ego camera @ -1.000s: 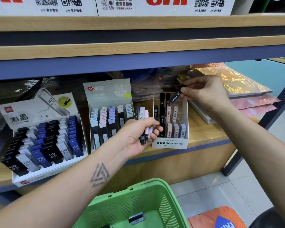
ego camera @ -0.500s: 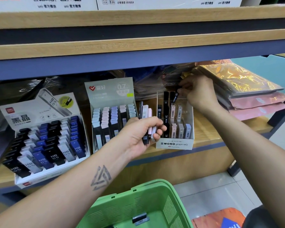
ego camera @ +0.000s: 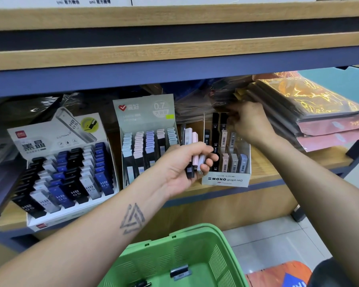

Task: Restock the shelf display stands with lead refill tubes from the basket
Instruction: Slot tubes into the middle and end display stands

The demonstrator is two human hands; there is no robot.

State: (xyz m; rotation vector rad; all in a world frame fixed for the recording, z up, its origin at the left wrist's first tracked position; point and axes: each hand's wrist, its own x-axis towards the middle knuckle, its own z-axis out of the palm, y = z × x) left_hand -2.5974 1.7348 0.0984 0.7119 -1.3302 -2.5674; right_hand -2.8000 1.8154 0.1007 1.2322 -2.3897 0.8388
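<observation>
To the left of my grip stand two display stands [ego camera: 66, 168] of slim lead tubes in black, blue, white and pastel. My left hand [ego camera: 180, 168] holds a small fan of refill tubes [ego camera: 192, 150], dark, white and pink. Just right, my right hand [ego camera: 249, 123] reaches curled into the MONO stand [ego camera: 226, 179]; its fingertips are blurred, so what it holds is unclear. The green basket [ego camera: 174, 259] sits below.

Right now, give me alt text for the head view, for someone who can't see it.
The left hand grips a bunch of tubes in front of the shelf, while the right hand reaches into the back row of the Mono stand. Two fuller stands sit to the left, and a green basket is below.
</observation>
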